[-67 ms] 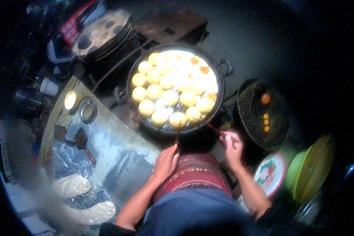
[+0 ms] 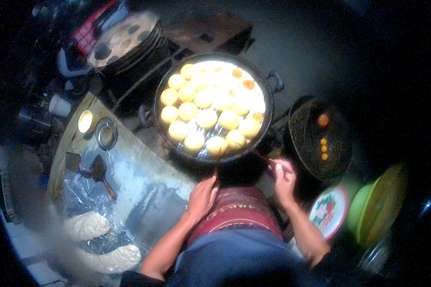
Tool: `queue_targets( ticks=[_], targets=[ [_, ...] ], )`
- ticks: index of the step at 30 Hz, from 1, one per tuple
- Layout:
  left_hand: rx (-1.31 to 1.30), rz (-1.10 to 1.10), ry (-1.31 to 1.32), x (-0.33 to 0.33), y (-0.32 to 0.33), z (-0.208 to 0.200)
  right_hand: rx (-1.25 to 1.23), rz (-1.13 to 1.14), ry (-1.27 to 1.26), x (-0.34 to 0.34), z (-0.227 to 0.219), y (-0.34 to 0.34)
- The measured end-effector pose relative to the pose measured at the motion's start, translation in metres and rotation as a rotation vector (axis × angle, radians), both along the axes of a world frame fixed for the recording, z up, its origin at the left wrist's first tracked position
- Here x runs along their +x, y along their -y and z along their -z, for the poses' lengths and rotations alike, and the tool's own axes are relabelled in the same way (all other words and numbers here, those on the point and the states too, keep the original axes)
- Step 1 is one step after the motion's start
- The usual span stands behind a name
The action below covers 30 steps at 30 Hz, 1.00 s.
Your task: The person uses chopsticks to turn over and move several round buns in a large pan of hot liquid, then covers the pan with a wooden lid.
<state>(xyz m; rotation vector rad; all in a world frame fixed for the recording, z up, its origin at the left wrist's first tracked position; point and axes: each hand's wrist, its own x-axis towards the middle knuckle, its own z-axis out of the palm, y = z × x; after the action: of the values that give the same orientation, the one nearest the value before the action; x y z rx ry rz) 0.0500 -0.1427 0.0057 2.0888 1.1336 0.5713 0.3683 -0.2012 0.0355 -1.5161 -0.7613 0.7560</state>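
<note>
A round dark pan in front of me holds many pale yellow dough balls in hot oil, with bright glare over the far right part. My left hand is closed on a thin stick that points up toward the pan's near rim. Closed on another thin reddish stick, my right hand stays just off the near right rim. Both sticks look like cooking chopsticks. Their far ends are hard to make out against the pan.
Right of the pan, a dark wire strainer carries several orange balls. A flowered enamel basin and a green tub stand nearer. On the left metal worktop lie a spatula, a small bowl and wrapped white dough.
</note>
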Motion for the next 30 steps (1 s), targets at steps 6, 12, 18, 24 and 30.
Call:
queue_targets(
  ticks=[6, 12, 18, 24, 30],
  targets=[
    [-0.017, 0.007, 0.030, 0.001, 0.006, 0.004, -0.048, -0.049, 0.157, -0.006, 0.002, -0.017],
    [0.019, -0.043, 0.053, 0.000, 0.002, 0.001, -0.018, -0.061, -0.007, -0.007, 0.017, -0.024],
    [0.019, -0.146, 0.048, -0.013, -0.006, -0.013, -0.015, -0.093, -0.033, -0.014, 0.022, -0.031],
    [0.081, -0.340, -0.011, -0.034, -0.048, -0.018, -0.013, -0.096, -0.037, -0.017, 0.029, -0.030],
    [0.080, -0.302, -0.064, -0.044, -0.041, -0.002, -0.006, -0.096, -0.039, -0.020, 0.024, -0.035]
  ],
)
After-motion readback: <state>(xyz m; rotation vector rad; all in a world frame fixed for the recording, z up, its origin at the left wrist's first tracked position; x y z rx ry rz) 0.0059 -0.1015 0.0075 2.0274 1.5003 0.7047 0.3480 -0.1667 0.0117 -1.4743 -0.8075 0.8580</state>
